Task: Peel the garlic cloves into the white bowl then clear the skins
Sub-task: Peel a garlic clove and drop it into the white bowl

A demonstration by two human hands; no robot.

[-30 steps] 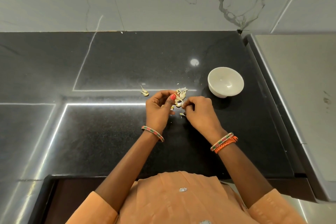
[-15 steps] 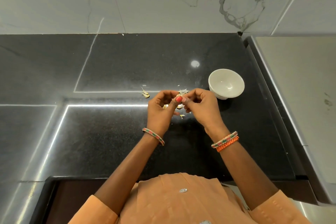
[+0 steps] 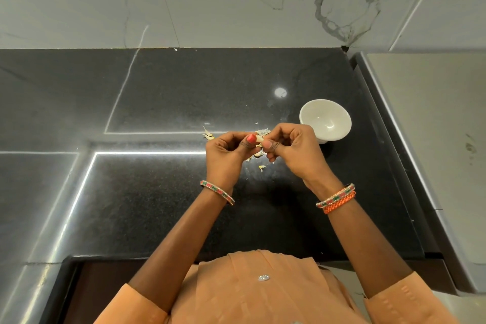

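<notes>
Orange sleeves: my two forearms reach forward from the near edge over the counter (image 3: 157, 205).
Counter: black, speckled stone; bright light strips reflect across its left half.
Bangles: one on my left wrist (image 3: 217, 192); a beaded one with an orange braided one on my right wrist (image 3: 336, 198).
Left hand (image 3: 226, 152): raised above the counter, fingers curled inward; thumb with a red nail pressed against the clove (image 3: 259, 139).
Right hand (image 3: 292, 147): raised opposite the left, thumbs nearly meeting; thumb and curled fingers pinch the same clove from the right.
Clove: pale, small, held between both hands at the thumb tips, above the counter and not in the bowl (image 3: 325, 119). How much skin remains on it I cannot tell.
Skins, below hands: small pale scraps (image 3: 260, 156) lie on the counter under and just behind my thumbs.
Skins, left: a curled piece (image 3: 207, 134) lies on the counter just beyond my left hand.
Skins, centre: more flakes (image 3: 263, 131) show just past the clove.
Bowl: white, upright, on the counter just beyond and to the right of my right hand; its visible inside holds no clove.
Wall: grey-veined marble tile behind the counter.
Right side: a grey raised surface (image 3: 434, 139) runs beside the counter.
</notes>
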